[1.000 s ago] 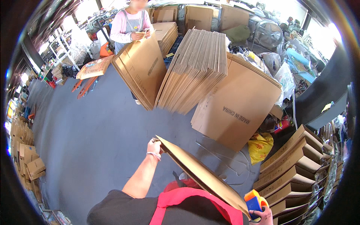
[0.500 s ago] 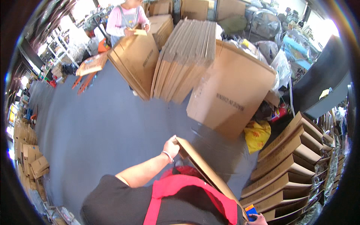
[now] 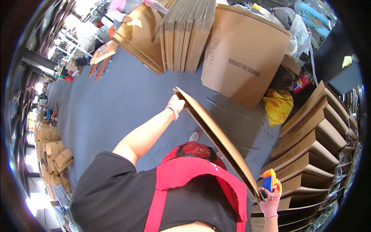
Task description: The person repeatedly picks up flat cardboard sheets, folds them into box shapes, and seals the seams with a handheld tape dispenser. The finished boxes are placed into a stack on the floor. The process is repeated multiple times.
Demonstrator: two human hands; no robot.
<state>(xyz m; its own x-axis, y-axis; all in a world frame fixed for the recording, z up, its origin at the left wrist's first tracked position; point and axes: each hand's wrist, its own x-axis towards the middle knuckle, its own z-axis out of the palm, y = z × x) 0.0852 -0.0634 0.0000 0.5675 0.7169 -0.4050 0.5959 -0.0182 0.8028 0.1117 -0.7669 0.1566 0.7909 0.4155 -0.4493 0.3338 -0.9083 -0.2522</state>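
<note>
A folded cardboard carton [image 3: 220, 137] stands on edge before me, its long sides slightly parted, running from far left to near right. My left hand [image 3: 176, 103] is closed round its far end; a pale band circles that wrist. My right hand [image 3: 269, 202], in a pale pink glove, is at the carton's near end. It is closed on an orange and blue tape dispenser [image 3: 271, 182]. Whether its fingers also grip the carton edge is hard to see. A red apron covers my black shirt.
Opened cartons [image 3: 305, 150] stand in a row at my right. Ahead are a large flat carton [image 3: 245, 58] and a stack of folded cartons [image 3: 185, 42]. A yellow bag [image 3: 278, 108] lies between. Another person's hand [image 3: 126, 19] is at the far left, beside leaning cardboard.
Both hands and the carton now appear higher in view, with the right hand and tape dispenser more fully visible. The surroundings have shifted as my head moved. The other person leans lower over the cardboard.
</note>
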